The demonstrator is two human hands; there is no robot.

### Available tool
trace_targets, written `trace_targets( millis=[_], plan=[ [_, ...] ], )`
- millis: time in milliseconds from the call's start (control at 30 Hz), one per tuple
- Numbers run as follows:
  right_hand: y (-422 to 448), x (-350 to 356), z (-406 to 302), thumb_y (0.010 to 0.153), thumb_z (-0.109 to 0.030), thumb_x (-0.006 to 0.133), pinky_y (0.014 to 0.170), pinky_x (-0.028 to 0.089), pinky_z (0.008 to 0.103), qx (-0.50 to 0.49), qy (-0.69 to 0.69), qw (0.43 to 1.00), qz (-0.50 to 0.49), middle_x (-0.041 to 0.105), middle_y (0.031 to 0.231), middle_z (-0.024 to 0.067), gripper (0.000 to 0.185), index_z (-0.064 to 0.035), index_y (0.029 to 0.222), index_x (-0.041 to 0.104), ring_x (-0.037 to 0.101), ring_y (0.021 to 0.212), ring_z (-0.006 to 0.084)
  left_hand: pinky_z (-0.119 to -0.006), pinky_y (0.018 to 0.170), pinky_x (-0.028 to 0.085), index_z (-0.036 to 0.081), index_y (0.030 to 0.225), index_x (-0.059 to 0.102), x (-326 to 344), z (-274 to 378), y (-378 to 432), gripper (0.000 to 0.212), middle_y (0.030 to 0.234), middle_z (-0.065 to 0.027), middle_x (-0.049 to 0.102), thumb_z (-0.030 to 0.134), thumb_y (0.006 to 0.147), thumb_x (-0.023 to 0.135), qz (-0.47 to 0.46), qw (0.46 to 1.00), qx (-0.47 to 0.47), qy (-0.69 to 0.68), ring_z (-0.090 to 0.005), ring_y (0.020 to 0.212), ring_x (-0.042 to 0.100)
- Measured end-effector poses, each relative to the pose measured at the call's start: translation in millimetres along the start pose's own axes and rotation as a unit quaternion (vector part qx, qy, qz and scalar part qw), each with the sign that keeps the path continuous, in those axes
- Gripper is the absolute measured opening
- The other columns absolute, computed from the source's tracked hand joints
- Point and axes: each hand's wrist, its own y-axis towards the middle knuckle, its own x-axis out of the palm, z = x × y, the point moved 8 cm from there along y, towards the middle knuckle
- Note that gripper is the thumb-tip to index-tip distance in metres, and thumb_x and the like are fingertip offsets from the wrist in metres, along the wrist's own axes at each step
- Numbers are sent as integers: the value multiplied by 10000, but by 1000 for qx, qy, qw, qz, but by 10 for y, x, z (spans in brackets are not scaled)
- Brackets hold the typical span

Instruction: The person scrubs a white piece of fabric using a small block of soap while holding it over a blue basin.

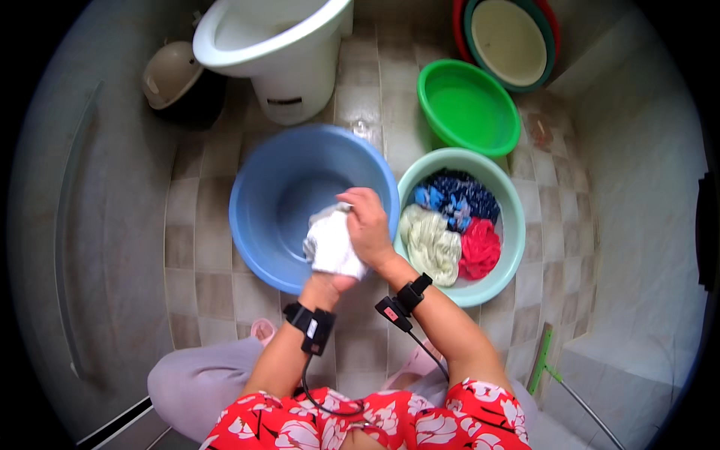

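A bunched white cloth (336, 242) is held between both hands over the near right part of a large blue plastic basin (247, 185). My right hand (368, 225) grips its right side, fingers bent over the top edge. Under the cloth's lower end is my left hand (332, 286); only its wrist and the base of the thumb show, the fingers being hidden by the fabric. Touching the blue basin on the right, a pale green basin (514, 247) holds a cream cloth (432, 244), a red cloth (480, 248) and dark blue patterned fabric (461, 191).
A bright green basin (469, 109) sits behind the pale green one, near stacked basins (509, 42) by the wall. A white toilet (298, 67) stands at the back, with a lidded bin (174, 76) to its left. A green-headed squeegee (541, 357) lies at the lower right.
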Motion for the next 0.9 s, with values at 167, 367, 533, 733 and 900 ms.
trace_targets(
  millis=[167, 367, 533, 733, 900],
  plan=[
    [-57, -55, -99, 796, 94, 507, 846, 494, 374, 33, 14, 998, 57, 620, 992, 171, 262, 4, 989, 659, 606, 961, 330, -367, 908, 457, 130, 1190, 537, 70, 46, -42, 317, 1144, -63, 590, 309, 936, 476, -16, 977, 1, -214, -210, 1076, 563],
    [23, 66, -524, 855, -1, 593, 805, 486, 376, -34, 65, 997, -7, 607, 982, 150, 150, -17, 978, 678, 594, 936, 310, -348, 971, 460, 123, 1222, 529, -101, -83, 14, 341, 1176, -26, 585, 367, 1022, 399, -48, 940, 9, -338, -175, 1109, 557],
    [153, -294, 110, 916, -125, 562, 785, 450, 408, 59, -33, 996, 60, 593, 879, 140, 124, -32, 927, 643, 550, 837, 330, -347, 943, 474, 87, 1170, 535, 274, 28, 65, 260, 1126, -60, 608, 227, 1010, 386, -51, 939, -56, -335, -190, 1044, 582],
    [-42, 153, -774, 866, -82, 596, 793, 473, 419, -63, 106, 992, -37, 644, 909, 123, 154, -63, 1010, 644, 592, 844, 323, -362, 996, 440, 101, 1248, 498, -5, -79, -87, 304, 1214, -59, 567, 274, 1029, 377, -52, 889, -95, -446, -191, 1131, 540],
    [336, -349, 65, 891, -77, 552, 798, 475, 433, -13, -75, 996, 56, 643, 950, 149, 165, -33, 1029, 628, 582, 884, 342, -357, 1029, 400, 111, 1254, 493, 276, 65, -64, 308, 1233, -59, 559, 268, 1018, 372, -73, 912, -98, -391, -186, 1161, 521]
  ],
)
